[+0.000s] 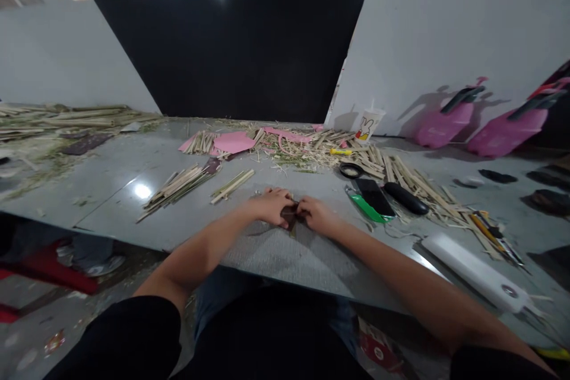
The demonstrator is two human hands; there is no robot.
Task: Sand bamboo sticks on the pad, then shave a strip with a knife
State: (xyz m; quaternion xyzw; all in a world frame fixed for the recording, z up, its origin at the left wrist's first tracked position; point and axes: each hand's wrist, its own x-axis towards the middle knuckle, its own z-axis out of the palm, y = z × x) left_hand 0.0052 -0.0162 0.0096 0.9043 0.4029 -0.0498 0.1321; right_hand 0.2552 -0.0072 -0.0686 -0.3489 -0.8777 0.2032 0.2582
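Observation:
Both hands meet over the grey table (pixel 267 261), near its front edge. My left hand (pixel 272 206) has its fingers curled round a small dark brown piece (pixel 290 214). From the other side, my right hand (pixel 312 214) pinches the same piece at its upper right. A thin yellowish bit shows under the piece, too small to make out. Just beyond my left hand lies a small group of pale strips (pixel 232 186), with a larger bundle of strips (pixel 176 188) to its left.
Pink paper (pixel 234 142) and plant shavings (pixel 294 157) lie farther back. On the right are a black phone (pixel 374 196), a black case (pixel 406 198), a white power strip (pixel 476 273), cutters (pixel 496 237), a paper cup (pixel 369 124) and pink spray bottles (pixel 445 124).

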